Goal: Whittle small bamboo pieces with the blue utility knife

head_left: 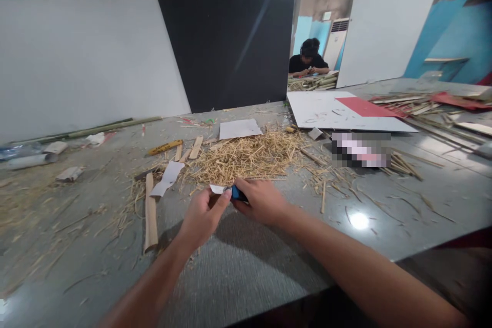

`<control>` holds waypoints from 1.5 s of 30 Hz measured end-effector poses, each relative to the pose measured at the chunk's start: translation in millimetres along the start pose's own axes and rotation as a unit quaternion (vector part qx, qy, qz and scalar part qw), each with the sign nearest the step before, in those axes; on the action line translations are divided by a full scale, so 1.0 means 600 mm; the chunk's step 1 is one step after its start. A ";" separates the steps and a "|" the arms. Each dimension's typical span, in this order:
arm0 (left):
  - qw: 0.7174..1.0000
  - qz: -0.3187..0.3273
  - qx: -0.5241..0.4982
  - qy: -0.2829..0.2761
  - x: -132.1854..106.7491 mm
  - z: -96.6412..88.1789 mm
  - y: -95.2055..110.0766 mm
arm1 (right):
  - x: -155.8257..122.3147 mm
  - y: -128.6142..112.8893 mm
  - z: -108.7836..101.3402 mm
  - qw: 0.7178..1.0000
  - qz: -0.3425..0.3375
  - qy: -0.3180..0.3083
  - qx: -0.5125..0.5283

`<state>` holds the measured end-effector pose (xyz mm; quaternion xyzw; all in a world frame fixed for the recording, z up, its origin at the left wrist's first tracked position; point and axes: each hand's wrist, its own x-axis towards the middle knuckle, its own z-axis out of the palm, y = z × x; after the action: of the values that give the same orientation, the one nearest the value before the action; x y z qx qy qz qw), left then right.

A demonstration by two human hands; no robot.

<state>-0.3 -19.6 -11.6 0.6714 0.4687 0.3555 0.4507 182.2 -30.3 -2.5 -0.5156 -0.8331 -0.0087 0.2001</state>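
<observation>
Close together above the table's near side, my two hands meet at a small white piece of paper (217, 189). My left hand (200, 218) pinches that paper between thumb and fingers. In my right hand (264, 201) is a small blue and black object (237, 193), mostly covered by the fingers; its kind cannot be made out. It touches or nearly touches the paper's right end. Just beyond the hands lies a heap of thin straw-coloured shavings (249, 156). A creased white paper strip (168, 179) and a flat wooden strip (151, 212) lie to the left.
Behind the shavings lies a white sheet (240, 128), with a yellow utility knife (165, 147) to its left. White and black panels (234, 51) stand along the back. A white board (315, 107) lies at right, near bamboo strips (418, 105). Another person (309, 59) sits beyond.
</observation>
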 end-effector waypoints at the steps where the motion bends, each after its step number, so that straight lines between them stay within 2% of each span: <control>1: 1.000 0.010 0.008 0.003 0.000 0.000 0.001 | 0.000 0.000 -0.001 1.000 -0.002 -0.003 -0.002; 7: 0.995 0.057 0.075 0.015 -0.003 -0.006 0.015 | -0.001 -0.003 -0.004 1.000 0.006 -0.014 -0.022; 11: 0.990 0.081 0.110 0.044 0.002 -0.007 0.007 | 0.002 -0.004 -0.007 0.998 0.032 -0.006 -0.049; 16: 0.984 0.080 0.140 0.070 0.007 -0.006 0.001 | 0.004 -0.011 -0.014 0.994 0.069 -0.010 -0.082; 37: 0.956 0.113 0.191 0.190 0.022 0.014 0.032 | 0.026 -0.043 -0.027 0.980 0.174 -0.003 -0.100; 39: 0.952 0.106 0.188 0.216 0.023 0.014 0.029 | 0.032 -0.031 -0.034 0.972 0.219 0.003 -0.080; 41: 0.947 0.091 0.175 0.252 0.023 0.009 0.021 | 0.038 -0.003 -0.046 0.951 0.301 0.018 -0.065; 43: 0.948 0.069 0.147 0.274 0.022 0.000 0.012 | 0.041 0.030 -0.056 0.935 0.344 0.045 -0.081; 44: 0.951 0.059 0.128 0.274 0.023 -0.004 0.009 | 0.041 0.045 -0.058 0.924 0.360 0.079 -0.105; 45: 0.956 0.051 0.107 0.269 0.024 -0.007 0.006 | 0.041 0.056 -0.058 0.922 0.356 0.092 -0.118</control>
<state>1.6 -5.7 -6.1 0.6179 0.5732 0.4933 0.2151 212.8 -1.4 31.4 -0.7952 -0.5652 -0.0826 0.2034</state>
